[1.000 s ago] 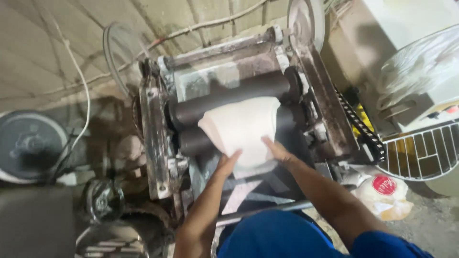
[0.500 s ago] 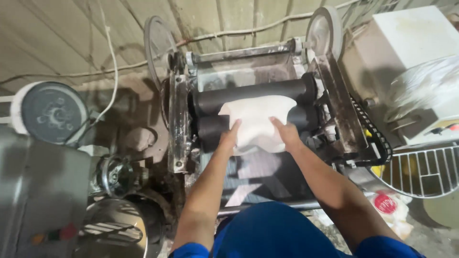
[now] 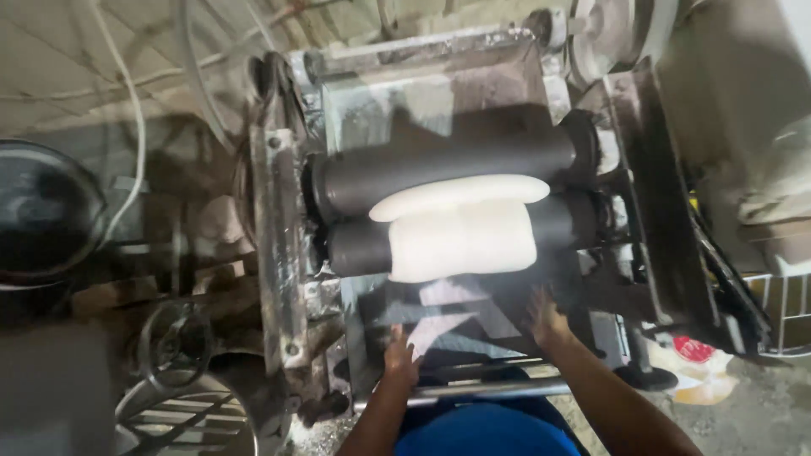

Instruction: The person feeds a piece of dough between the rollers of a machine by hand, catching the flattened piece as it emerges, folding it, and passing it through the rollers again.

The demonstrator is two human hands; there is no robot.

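Both hands empty, fingers spread, nothing grasped. Left hand (image 3: 399, 348) and right hand (image 3: 547, 314) lie flat on the dark metal feed tray (image 3: 473, 325) just below the rollers; blur hides whether the palms press down. White dough sheet (image 3: 463, 230), smooth and thick, drapes over the lower roller (image 3: 359, 249), its top edge folded into a rounded lip against the upper roller (image 3: 439, 169). Both rollers are dark, matte cylinders. How far the dough runs between them is hidden. Left of the rollers, a grimy steel side frame (image 3: 279, 253). Below the tray, a shiny bar (image 3: 473, 390). Right of the rollers, a wire rack (image 3: 781, 308), cut off by the edge.
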